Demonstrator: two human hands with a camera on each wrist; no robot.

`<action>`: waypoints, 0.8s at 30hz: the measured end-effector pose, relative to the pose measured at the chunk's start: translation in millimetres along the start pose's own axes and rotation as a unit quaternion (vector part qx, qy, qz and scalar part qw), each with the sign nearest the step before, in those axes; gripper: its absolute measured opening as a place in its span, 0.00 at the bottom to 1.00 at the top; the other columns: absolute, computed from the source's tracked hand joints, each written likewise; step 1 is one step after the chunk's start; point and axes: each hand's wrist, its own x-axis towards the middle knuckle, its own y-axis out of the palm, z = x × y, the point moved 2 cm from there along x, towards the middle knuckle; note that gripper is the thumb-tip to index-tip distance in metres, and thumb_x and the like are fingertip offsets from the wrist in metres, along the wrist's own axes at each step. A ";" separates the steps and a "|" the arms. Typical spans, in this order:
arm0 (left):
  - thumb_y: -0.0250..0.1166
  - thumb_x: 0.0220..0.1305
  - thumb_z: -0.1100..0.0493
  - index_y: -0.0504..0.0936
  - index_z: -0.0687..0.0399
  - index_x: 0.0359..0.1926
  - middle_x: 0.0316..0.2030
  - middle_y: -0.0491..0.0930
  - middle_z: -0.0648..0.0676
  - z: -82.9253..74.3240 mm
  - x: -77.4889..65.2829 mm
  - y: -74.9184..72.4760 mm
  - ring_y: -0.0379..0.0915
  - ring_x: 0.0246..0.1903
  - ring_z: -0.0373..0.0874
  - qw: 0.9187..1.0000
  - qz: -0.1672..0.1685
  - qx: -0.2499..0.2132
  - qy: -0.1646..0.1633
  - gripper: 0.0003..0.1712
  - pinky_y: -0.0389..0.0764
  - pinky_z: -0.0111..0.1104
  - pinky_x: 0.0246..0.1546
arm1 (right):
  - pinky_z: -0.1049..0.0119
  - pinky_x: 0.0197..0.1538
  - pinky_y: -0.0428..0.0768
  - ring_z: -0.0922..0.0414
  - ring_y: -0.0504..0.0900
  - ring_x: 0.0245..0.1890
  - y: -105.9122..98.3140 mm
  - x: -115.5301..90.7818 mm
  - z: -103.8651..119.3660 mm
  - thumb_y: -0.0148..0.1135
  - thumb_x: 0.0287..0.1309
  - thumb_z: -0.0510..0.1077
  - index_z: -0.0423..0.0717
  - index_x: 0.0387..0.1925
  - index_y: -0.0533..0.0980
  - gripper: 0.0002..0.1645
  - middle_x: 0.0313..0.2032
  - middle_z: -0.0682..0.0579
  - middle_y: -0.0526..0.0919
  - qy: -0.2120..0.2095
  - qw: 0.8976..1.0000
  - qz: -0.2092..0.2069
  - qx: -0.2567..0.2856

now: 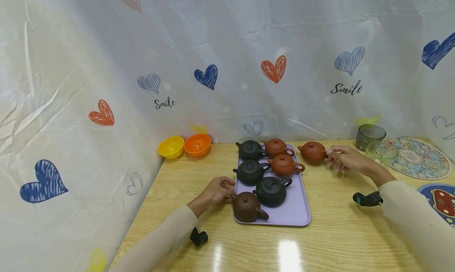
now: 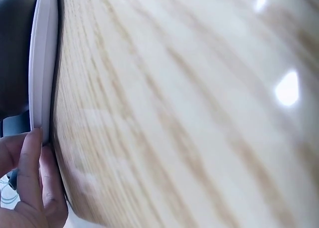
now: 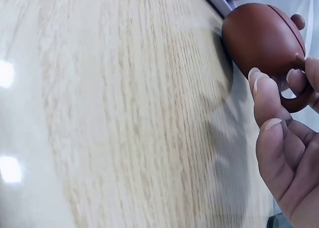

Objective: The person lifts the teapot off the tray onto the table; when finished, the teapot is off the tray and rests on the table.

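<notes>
In the head view my left hand [image 1: 217, 190] is at the left edge of a lilac tray [image 1: 296, 212], its fingers pinching the spout of a dark brown teapot [image 1: 245, 207]. In the left wrist view those fingers [image 2: 31, 168] overlap the tray rim, which partly hides the grip. My right hand [image 1: 348, 159] pinches the handle of a reddish-brown teapot [image 1: 313, 152], just right of the tray; its spout points left. In the right wrist view this teapot [image 3: 261, 38] appears close over the table, other fingers curled below its handle.
On the tray stand several black teapots [image 1: 271, 192] and two reddish-brown teapots [image 1: 283, 165]. Yellow [image 1: 171, 147] and orange [image 1: 197, 145] bowls sit back left. At right are a dark glass [image 1: 369, 137], a clear glass [image 1: 384, 153], a patterned round mat [image 1: 412, 157] and a blue mat [image 1: 439, 199].
</notes>
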 end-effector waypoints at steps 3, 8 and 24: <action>0.62 0.66 0.71 0.76 0.68 0.54 0.39 0.80 0.60 0.7 0.8 -0.2 0.79 0.31 0.41 1.000 0.000 -0.005 0.001 0.16 0.88 0.34 0.35 | 0.58 0.26 0.83 0.54 0.82 0.25 -1.3 2.0 0.6 0.45 0.78 0.55 0.32 0.51 0.72 0.27 0.38 0.43 0.85 0.003 1.000 0.000 0.000; 0.62 0.66 0.71 0.76 0.68 0.54 0.40 0.80 0.60 0.1 0.5 -0.7 0.79 0.32 0.41 1.000 0.000 -0.005 0.001 0.16 0.88 0.34 0.35 | 0.59 0.25 0.82 0.53 0.82 0.24 -3.4 7.4 0.4 0.44 0.77 0.58 0.34 0.53 0.72 0.29 0.37 0.43 0.86 0.005 1.000 -0.018 -0.012; 0.61 0.65 0.72 0.75 0.69 0.55 0.41 0.79 0.61 1.0 2.1 -0.9 0.79 0.32 0.43 1.000 0.011 -0.022 -0.006 0.17 0.87 0.33 0.34 | 0.61 0.25 0.81 0.54 0.81 0.25 -2.8 15.1 2.6 0.51 0.75 0.57 0.36 0.57 0.71 0.28 0.37 0.43 0.86 -0.002 0.999 -0.032 -0.029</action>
